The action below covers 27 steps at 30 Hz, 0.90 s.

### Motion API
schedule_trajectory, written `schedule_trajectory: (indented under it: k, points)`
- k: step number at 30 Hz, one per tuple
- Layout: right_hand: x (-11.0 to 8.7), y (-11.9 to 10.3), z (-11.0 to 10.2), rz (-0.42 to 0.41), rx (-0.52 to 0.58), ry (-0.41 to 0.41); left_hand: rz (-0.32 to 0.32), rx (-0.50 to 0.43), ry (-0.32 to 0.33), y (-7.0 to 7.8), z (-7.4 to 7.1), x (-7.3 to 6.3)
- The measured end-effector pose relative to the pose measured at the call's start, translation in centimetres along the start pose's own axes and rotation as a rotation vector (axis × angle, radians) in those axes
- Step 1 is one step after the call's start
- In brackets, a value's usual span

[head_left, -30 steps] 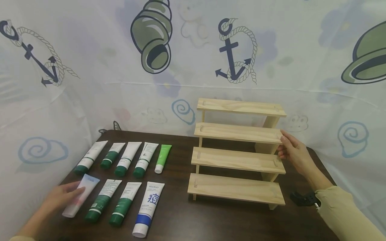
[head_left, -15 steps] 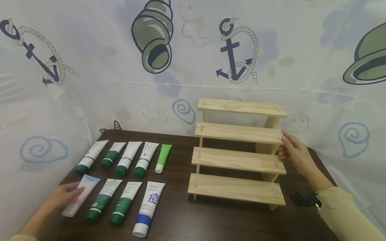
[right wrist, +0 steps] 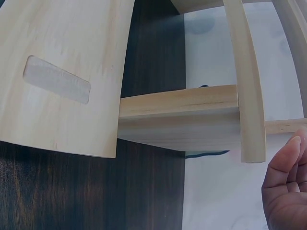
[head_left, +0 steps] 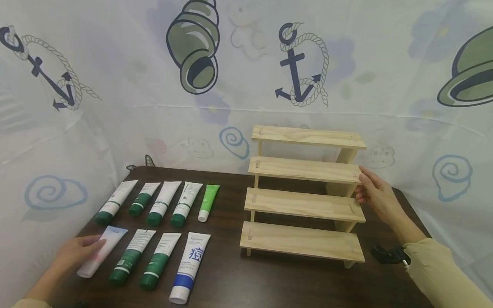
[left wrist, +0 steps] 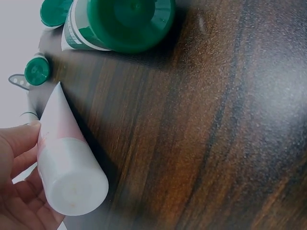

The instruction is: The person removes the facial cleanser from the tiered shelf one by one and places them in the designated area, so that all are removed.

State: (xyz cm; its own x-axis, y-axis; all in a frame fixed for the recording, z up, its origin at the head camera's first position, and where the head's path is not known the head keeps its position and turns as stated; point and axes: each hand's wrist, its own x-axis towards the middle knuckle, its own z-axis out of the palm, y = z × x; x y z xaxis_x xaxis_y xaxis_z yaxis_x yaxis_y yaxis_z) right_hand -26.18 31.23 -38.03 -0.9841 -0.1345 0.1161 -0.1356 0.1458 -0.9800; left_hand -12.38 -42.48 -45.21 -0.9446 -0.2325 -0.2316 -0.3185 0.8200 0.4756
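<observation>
My left hand [head_left: 77,251] holds a pale pink-and-white squeeze tube [head_left: 103,252] at the table's left. In the left wrist view, the thumb lies along the side of the tube [left wrist: 72,177], with the fingers curled at its left. Its round cap faces the camera. On the right stands a four-step wooden display rack [head_left: 302,205]. My right hand [head_left: 377,194] grips the right end of its second-highest shelf, thumb and fingers at the board's edge. The right wrist view shows part of that hand [right wrist: 288,182] beside the rack's boards [right wrist: 62,72]; its fingertips are partly cut off.
Green-and-white tubes [head_left: 131,256] and a white tube with a blue band [head_left: 190,267] lie in the near row. Several more tubes [head_left: 187,203] and a small bright-green tube [head_left: 209,203] form the far row. A printed cloth [head_left: 246,64] hangs behind the dark table [head_left: 239,282].
The pink-and-white tube has shifted slightly toward the lower left with my left hand. My right hand and the rack stay in the same place.
</observation>
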Motion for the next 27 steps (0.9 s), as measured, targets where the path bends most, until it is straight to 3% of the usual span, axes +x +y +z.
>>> schedule_trajectory:
  k: [16,27]
  points:
    - [0.00,-0.21,-0.17,0.012,-0.020,-0.004,0.026,0.063,0.048,-0.23,0.03,0.03]
    - [0.02,-0.41,-0.39,0.004,-0.015,-0.026,0.033,0.046,0.056,-0.16,-0.09,-0.52]
